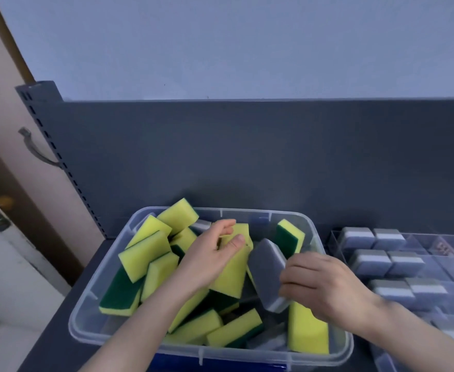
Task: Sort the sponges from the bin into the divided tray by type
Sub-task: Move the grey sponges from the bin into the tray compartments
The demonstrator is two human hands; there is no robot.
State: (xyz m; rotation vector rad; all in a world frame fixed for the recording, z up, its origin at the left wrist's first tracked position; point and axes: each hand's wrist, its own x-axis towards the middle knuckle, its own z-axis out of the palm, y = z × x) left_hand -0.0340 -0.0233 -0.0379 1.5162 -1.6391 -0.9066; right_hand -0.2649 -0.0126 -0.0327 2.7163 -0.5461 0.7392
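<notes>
Sponges (pixel 145 253), roughly a dozen yellow-green, crowd the clear bin (pixel 86 318). Left grip (pixel 209 253) pinches one yellow sponge (pixel 231 275) at the bin's centre; right grip (pixel 325 285) clasps one grey sponge (pixel 266 267) at its 3 o'clock. Divided tray (pixel 336 237), at the bin's 3 o'clock, holds at least six grey-and-white sponges (pixel 357 237).

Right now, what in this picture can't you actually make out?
Head view:
- bin floor: buried under sponges, forearms.
- divided tray: right, near parts cut by frame edge.
- Thumb of right hand: behind grey sponge it grips.
- yellow sponge, left side: covered by the left hand gripping it.
</notes>
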